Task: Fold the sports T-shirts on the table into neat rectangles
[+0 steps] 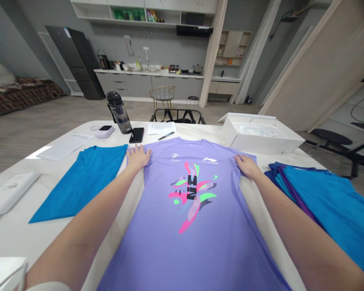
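At the left of the white table (182, 128), a white, rounded plastic device (13, 192) is laid beside a bright blue folded shirt (83, 184). Farther back, a dark translucent bottle with a black lid (119, 113) is stood near a black phone (136, 135). The left hand (138, 157) is laid palm down on one sleeve, fingers spread and straight, with nothing gripped. In the middle, a lavender short-sleeved shirt with a multicoloured print (164, 230) is spread face up on the table; its collar is pointed toward the far edge, its long axis is run from far to near, and its lower end is cut off by the frame. The other sleeve is touched by the right hand (248, 165), fingers extended close together; whether cloth is pinched cannot be told. Behind it, an open white cardboard box (257, 141) is placed; farther right, blue and purple shirts (330, 202) are piled.
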A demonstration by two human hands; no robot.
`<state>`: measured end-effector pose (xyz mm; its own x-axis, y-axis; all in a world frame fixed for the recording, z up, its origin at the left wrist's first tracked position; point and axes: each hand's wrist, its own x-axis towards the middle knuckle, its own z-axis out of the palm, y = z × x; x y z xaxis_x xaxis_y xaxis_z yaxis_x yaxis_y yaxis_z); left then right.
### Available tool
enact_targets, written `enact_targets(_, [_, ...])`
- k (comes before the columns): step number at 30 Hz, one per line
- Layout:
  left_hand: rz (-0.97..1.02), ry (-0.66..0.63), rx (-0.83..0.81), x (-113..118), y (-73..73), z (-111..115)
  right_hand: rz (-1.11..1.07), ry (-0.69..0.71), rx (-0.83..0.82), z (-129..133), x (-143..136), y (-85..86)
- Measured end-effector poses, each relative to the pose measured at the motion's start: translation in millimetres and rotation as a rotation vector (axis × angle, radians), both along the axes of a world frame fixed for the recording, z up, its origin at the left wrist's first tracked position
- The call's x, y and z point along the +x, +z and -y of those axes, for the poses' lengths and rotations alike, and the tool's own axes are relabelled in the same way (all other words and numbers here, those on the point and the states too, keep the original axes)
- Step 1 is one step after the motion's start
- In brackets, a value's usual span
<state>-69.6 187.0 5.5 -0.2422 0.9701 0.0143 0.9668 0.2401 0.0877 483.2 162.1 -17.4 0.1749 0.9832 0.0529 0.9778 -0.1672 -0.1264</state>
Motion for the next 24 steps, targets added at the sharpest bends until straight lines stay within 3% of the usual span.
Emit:
enact_targets(3, [0.017, -0.266, 0.028, 19, 3.3, -5, -0.019, 0.003, 0.007, -1, -14, 11.1])
enact_targets(5, [0.046, -0.346, -0.037, 30, -0.4, -7, -0.026, 0.02, -0.018, 3, -23, 14.4])
enact_targets(9, [0.058, -0.3, -0.112, 41, -13.3, -8, -0.025, 0.048, -0.126, 17, -28, 8.8])
enact_targets(12, [0.044, -0.284, -0.085, 38, -17.9, -5, 0.025, 0.082, -0.085, 29, -22, 1.6])
enact_targets(20, [0.028, -0.242, -0.08, 22, -15.8, 6, 0.032, 0.153, -0.087, 38, -25, 7.0])
enact_targets(24, [0.048, -0.194, -0.134, 20, -6.4, 3, 0.022, 0.152, -0.103, 34, -36, 9.6])
